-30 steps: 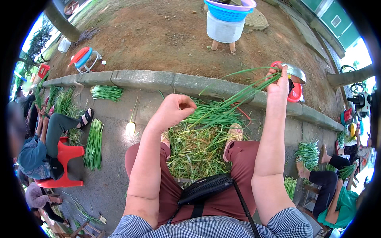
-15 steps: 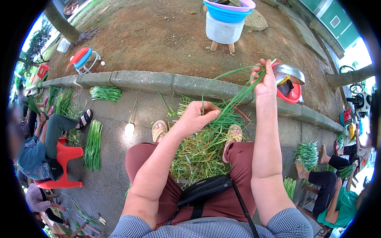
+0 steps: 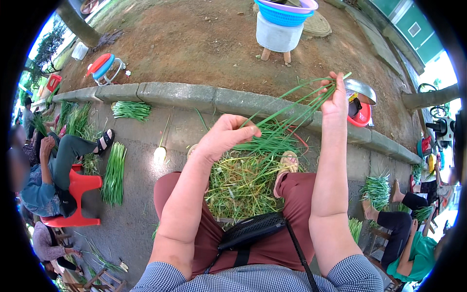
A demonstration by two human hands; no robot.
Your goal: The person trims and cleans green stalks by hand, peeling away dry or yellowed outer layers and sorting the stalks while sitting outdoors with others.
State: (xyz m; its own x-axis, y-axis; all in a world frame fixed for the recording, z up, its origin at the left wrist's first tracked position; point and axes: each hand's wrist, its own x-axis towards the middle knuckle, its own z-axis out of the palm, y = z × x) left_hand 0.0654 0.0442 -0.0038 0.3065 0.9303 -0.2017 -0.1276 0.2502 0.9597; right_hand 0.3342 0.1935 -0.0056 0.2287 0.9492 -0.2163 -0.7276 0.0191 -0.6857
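Observation:
My right hand (image 3: 332, 95), raised near the curb, is closed on a fan of long green leaves (image 3: 296, 106) that slope down toward my left hand (image 3: 233, 130). My left fingers are closed around the lower part of some leaves. Below both hands lies a bundle of green stalks (image 3: 270, 143), with a heap of loose green and yellowed trimmings (image 3: 241, 192) between my sandaled feet. A black bag (image 3: 253, 228) rests on my lap.
A concrete curb (image 3: 175, 95) runs ahead. Behind it are stacked basins (image 3: 284, 14), a stool (image 3: 102, 65) and a red tub (image 3: 360, 116). People sit at left (image 3: 39, 185) and right (image 3: 418, 258), near a red chair (image 3: 85, 190) and stalk bundles (image 3: 114, 173).
Since half a second ago, my left hand has moved up and left along the leaves. My right hand has shifted slightly right, still holding them.

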